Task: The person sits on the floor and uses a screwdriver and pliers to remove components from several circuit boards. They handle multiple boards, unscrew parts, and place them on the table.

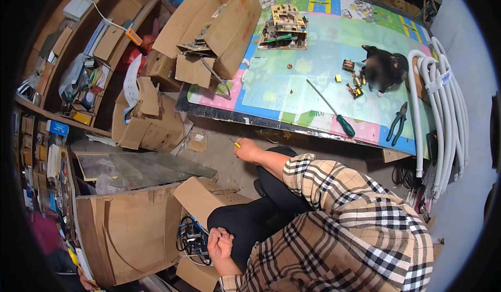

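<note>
My right hand (251, 151) is held out in front of the table's near edge. It is closed around a small thing with a yellow part (237, 144), whose kind I cannot make out. By my dark-clothed leg, my left hand (220, 244) rests with fingers loosely bent and nothing visible in it. Right beside it, an open cardboard box (201, 198) holds black cables and plugs (194, 238). On the table (292, 101) lie a green-handled screwdriver (334, 112), dark green pliers (397, 124) and several small copper and yellow electronic parts (354, 90).
A black furry animal (386, 70) lies by the parts. Stacked circuit boards (284, 28) sit at the table's back; cardboard boxes (229, 36) crowd its left. Grey flexible hoses (443, 98) hang at the right. Cluttered shelves (112, 28) stand left; someone's hand (86, 281) shows lower left.
</note>
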Motion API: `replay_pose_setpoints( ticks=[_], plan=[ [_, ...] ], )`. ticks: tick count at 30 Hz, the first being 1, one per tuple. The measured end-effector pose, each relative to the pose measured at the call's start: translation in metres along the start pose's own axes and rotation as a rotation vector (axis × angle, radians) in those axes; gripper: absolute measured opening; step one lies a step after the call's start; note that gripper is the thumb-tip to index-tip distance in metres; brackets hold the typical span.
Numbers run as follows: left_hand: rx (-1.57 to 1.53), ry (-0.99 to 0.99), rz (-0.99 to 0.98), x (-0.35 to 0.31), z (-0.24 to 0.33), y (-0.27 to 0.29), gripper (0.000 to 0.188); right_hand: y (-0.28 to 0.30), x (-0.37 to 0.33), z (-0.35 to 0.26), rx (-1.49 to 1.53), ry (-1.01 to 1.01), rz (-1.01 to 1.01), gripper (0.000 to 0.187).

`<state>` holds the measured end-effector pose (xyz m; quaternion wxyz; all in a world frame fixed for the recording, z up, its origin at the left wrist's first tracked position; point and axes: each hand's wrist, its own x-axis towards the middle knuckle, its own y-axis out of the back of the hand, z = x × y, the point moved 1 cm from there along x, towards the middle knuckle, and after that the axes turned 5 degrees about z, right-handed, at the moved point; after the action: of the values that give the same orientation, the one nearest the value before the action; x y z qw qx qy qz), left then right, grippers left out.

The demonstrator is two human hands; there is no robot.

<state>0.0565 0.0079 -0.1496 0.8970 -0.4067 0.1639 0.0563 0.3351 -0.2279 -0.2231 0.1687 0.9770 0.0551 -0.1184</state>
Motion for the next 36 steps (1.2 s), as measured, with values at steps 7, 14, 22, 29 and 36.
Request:
replay_pose_setpoints(
  ticks=[7, 14, 22, 29, 36],
  plan=[
    [-0.079, -0.004, 0.003, -0.002, -0.002, 0.007, 0.028, 0.002, 0.0, 0.0, -0.031, -0.014, -0.055, 0.03],
    [-0.095, 0.019, 0.02, -0.001, 0.0, 0.001, 0.023, -0.001, 0.003, 0.004, -0.054, -0.044, -0.101, 0.033],
    [-0.152, 0.059, 0.036, 0.001, 0.001, 0.009, 0.026, -0.001, 0.004, 0.008, -0.064, 0.014, -0.031, 0.032],
    [-0.13, 0.059, 0.035, 0.002, 0.001, 0.007, 0.027, 0.008, 0.0, 0.007, -0.077, 0.018, -0.02, 0.032],
    [-0.166, 0.081, -0.019, 0.0, -0.001, 0.01, 0.03, -0.006, 0.006, 0.02, -0.102, 0.035, 0.052, 0.032]
  ],
)
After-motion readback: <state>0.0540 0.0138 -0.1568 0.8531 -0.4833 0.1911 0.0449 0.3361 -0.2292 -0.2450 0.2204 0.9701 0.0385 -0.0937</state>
